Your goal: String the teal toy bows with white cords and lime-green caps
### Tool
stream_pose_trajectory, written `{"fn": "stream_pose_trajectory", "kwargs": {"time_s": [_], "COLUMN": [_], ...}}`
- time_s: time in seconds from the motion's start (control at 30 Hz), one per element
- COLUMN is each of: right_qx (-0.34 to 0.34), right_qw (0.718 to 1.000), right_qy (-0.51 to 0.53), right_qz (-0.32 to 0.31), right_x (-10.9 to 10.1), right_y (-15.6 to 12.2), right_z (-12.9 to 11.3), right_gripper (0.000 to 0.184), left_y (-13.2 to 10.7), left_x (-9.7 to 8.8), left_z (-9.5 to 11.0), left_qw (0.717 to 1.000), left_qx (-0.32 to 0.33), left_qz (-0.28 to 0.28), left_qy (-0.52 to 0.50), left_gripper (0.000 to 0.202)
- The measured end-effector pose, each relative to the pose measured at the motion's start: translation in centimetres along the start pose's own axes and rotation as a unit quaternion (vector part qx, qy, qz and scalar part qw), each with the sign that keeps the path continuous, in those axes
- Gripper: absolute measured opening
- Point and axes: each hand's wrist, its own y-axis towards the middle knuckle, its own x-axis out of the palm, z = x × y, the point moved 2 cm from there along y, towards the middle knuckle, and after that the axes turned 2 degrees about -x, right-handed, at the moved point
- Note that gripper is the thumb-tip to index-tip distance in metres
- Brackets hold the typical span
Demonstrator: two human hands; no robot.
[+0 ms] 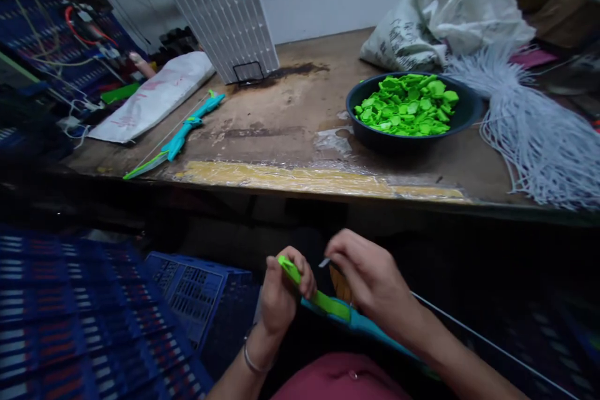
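Below the table edge, my left hand (281,294) is closed around the green tip of a teal and green toy bow (335,307) held over my lap. My right hand (370,278) is just to the right of it, fingers pinched on the end of a thin white string (324,262) near the bow's tip. A white line runs from the bow toward the lower right. On the table, a finished teal and green toy bow (180,137) lies at the left. A dark bowl (462,117) at the right holds several small green plastic pieces (407,106).
A bundle of white strings (534,131) lies at the table's right beside a crumpled white sack (450,9). A white ribbed panel (225,6) stands at the back, with a white bag (154,97) to its left. Blue plastic crates (94,312) sit below left.
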Motion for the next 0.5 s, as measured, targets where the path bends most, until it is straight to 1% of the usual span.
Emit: {"fn": "stream_pose_trajectory", "kwargs": {"time_s": [0.07, 0.13, 0.27, 0.33, 0.4, 0.5], "right_qx": [-0.021, -0.023, -0.011, -0.002, 0.003, -0.006], "right_qw": [0.998, 0.995, 0.990, 0.989, 0.988, 0.989], "right_qy": [0.057, 0.097, 0.139, 0.146, 0.149, 0.147], "right_qz": [-0.012, -0.028, -0.036, -0.033, -0.031, -0.024], "right_x": [2.0, 3.2, 4.1, 4.3, 4.4, 4.4], "right_y": [2.6, 3.3, 1.7, 1.2, 1.0, 1.1], "right_z": [-2.0, -3.2, -3.7, -3.6, -3.5, -3.7], "right_gripper": [0.017, 0.017, 0.021, 0.021, 0.020, 0.019], "left_y": [-0.8, -1.4, -1.7, -1.8, -1.9, -2.0], "left_x": [0.6, 0.5, -0.5, -1.0, -1.4, -1.8], "left_z": [0.2, 0.6, 0.8, 0.6, 0.4, 0.1], "left_qw": [0.999, 0.997, 0.996, 0.995, 0.994, 0.991], "left_qx": [0.035, 0.058, 0.051, 0.050, 0.052, 0.063], "left_qz": [-0.033, -0.045, -0.062, -0.057, -0.051, -0.042], "left_qy": [0.004, 0.013, 0.043, 0.063, 0.082, 0.106], "left_gripper": [0.061, 0.063, 0.066, 0.067, 0.068, 0.069]}}
